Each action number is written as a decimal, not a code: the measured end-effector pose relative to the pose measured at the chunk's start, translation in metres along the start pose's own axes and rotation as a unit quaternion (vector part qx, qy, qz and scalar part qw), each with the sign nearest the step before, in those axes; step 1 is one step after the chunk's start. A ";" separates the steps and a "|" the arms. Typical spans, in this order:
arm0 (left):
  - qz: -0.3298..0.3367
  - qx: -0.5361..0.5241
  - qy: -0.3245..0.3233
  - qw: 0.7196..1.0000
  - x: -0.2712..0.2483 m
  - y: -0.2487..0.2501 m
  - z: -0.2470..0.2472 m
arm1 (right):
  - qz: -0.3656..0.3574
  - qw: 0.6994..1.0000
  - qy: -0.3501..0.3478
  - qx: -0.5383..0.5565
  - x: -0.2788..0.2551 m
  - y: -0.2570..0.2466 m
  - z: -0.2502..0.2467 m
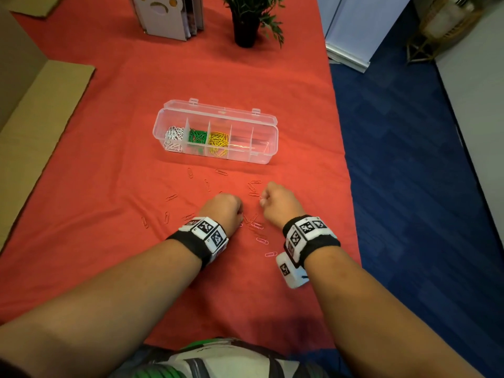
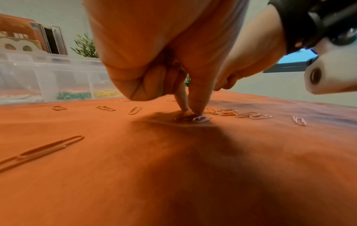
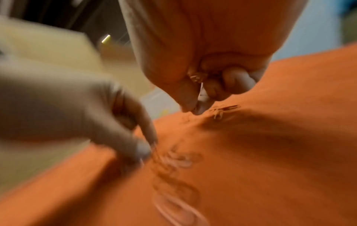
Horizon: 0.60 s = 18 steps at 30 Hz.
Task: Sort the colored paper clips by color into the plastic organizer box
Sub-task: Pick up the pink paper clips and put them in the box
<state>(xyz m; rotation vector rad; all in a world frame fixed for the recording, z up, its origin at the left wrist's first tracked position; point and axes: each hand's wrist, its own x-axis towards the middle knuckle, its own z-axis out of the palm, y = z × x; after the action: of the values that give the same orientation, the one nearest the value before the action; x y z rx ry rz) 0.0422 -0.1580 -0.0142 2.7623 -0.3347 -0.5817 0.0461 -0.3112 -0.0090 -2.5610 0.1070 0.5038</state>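
A clear organizer box lies open on the red cloth, with white, green and yellow clips in its three left compartments. Red and pink clips are scattered on the cloth in front of it. My left hand is pressed down on the cloth, thumb and forefinger pinching a pale pink clip. A little to its right, my right hand has its fingers curled around a few clips in the palm, thumb and forefinger tips together just above the cloth. The right wrist view is blurred.
A potted plant and a magazine holder stand at the back of the table. Flat cardboard lies along the left side. The cloth's right edge drops to blue carpet.
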 end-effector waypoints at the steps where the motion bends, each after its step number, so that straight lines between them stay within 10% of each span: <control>1: 0.003 0.003 -0.003 1.000 0.000 0.001 0.000 | 0.033 0.997 -0.004 0.074 0.002 0.001 -0.003; 4: -0.008 -0.044 -0.007 0.999 0.001 0.002 -0.001 | 0.100 0.961 -0.012 0.258 0.006 0.000 -0.013; 7: -0.085 -0.189 0.001 0.978 0.007 -0.001 -0.005 | 0.179 0.831 -0.042 0.525 0.002 -0.004 -0.026; 10: -0.192 -0.465 -0.051 0.863 0.012 -0.002 -0.021 | 0.202 0.708 -0.080 0.673 -0.002 -0.007 -0.036; 13: -0.244 -0.669 -0.074 0.698 0.010 -0.005 -0.043 | 0.205 0.690 -0.088 0.689 0.001 -0.018 -0.041; 18: -0.212 -0.719 -0.052 0.659 0.032 -0.001 -0.084 | 0.190 0.720 -0.077 0.663 0.005 -0.033 -0.052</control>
<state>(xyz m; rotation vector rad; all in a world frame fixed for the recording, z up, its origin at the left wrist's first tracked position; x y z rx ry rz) 0.1064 -0.1466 0.0474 1.1861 0.5814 -0.6557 0.0737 -0.3089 0.0463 -1.0493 0.6734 0.4973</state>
